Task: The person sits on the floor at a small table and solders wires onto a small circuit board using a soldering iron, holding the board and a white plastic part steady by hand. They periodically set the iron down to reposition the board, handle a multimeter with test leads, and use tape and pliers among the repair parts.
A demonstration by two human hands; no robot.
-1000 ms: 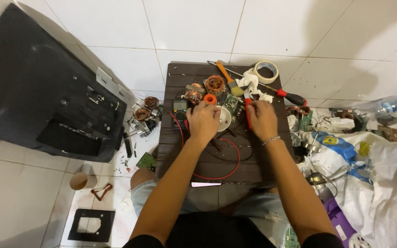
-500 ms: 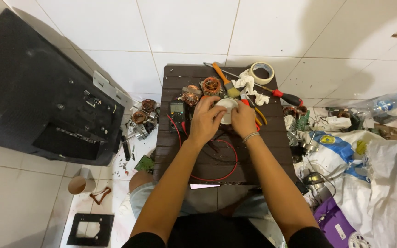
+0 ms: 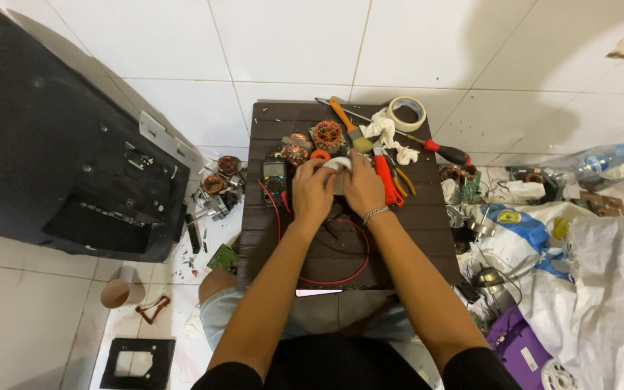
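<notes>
My left hand [image 3: 313,191] and my right hand [image 3: 363,186] meet at the middle of a small dark brown table [image 3: 413,238]. Together they hold a small whitish round part [image 3: 338,165], mostly hidden by my fingers. A wrist chain sits on my right arm. A black multimeter [image 3: 274,175] lies just left of my left hand, its red lead [image 3: 326,278] looping over the table toward me. Copper-wound coils [image 3: 326,135] lie just beyond my hands. Red-handled pliers [image 3: 383,178] rest beside my right hand.
A big black flat-screen set [image 3: 52,173] lies back-up on the white tiles at left. On the table's far end: a brush [image 3: 350,128], tape roll [image 3: 406,113], white rag [image 3: 386,132], red screwdriver [image 3: 445,152]. Bags, a plastic bottle [image 3: 592,160] and parts crowd the right.
My right hand has moved left to join my left hand on the whitish part. The view has shifted slightly, so the table sits lower in frame.
</notes>
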